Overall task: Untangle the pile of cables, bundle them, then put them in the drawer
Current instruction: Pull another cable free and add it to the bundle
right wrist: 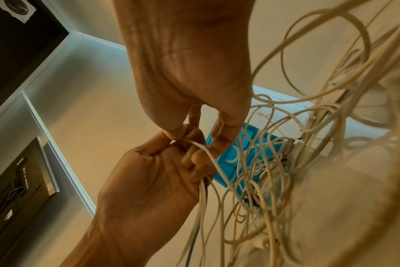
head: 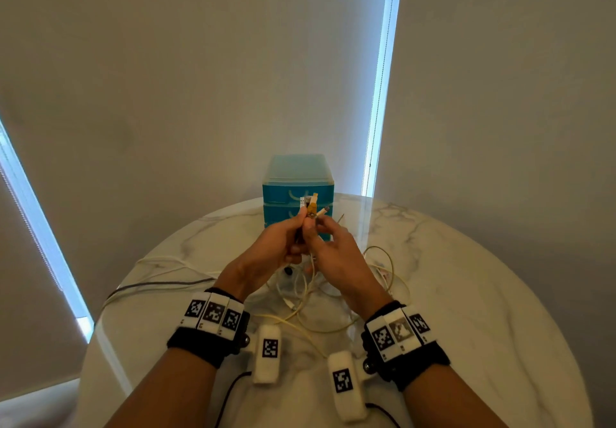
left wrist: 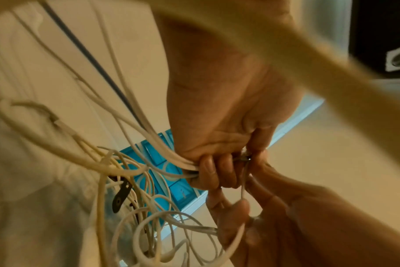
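Both hands are raised over the table in front of a teal drawer unit (head: 296,177). My left hand (head: 300,224) grips a bunch of cable ends (head: 309,206), white and yellow plugs sticking up above its fingers. My right hand (head: 320,227) pinches one thin white cable (right wrist: 208,150) right beside the left thumb. In the left wrist view the left hand (left wrist: 217,168) has its fingers curled round several white cables (left wrist: 162,151). The loose tangle of cables (head: 310,294) hangs from the hands onto the table below. All drawers look shut.
The round marble table (head: 466,294) has bare surface on its right. A grey cable (head: 160,284) and white ones trail off towards the left edge. A small black strap (left wrist: 121,195) lies among the loops. Blinds hang behind the table.
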A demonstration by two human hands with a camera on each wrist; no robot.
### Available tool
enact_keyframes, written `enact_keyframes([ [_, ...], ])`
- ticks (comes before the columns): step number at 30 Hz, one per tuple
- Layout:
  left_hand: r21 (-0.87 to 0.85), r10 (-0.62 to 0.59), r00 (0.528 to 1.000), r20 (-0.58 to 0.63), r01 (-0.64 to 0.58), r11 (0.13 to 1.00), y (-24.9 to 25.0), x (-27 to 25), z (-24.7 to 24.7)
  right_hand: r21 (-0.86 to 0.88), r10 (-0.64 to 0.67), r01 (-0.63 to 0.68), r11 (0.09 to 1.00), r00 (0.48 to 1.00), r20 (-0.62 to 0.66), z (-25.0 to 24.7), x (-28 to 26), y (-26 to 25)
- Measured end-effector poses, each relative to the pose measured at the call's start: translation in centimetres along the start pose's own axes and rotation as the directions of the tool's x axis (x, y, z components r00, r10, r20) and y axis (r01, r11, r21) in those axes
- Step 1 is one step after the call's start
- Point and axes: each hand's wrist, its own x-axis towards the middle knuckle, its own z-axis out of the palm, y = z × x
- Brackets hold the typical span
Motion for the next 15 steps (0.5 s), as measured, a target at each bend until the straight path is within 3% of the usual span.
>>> enact_keyframes([
  [4, 0.124, -0.069, 0.997, 0.02, 0.066, 0.99, 0.0, -0.1, 0.4, -0.056, 0.016, -0.013, 0.998, 0.999, 0.044, -0.4, 0.4, 0.1],
  [9, 0.094, -0.108, 0.987, 0.123, 0.097, 0.991, 0.5, -0.1, 1.0, -0.002, 0.024, -0.024, 1.0, 1.0, 0.017, 0.4, 0.2, 0.6],
  [15, 0.103, -0.089, 0.994, 0.058, 0.082, 0.991, 0.6, 1.0, 1.6, 0.202, 0.08, -0.073, 0.977, 0.996, -0.027, 1.3, 0.1, 0.9],
])
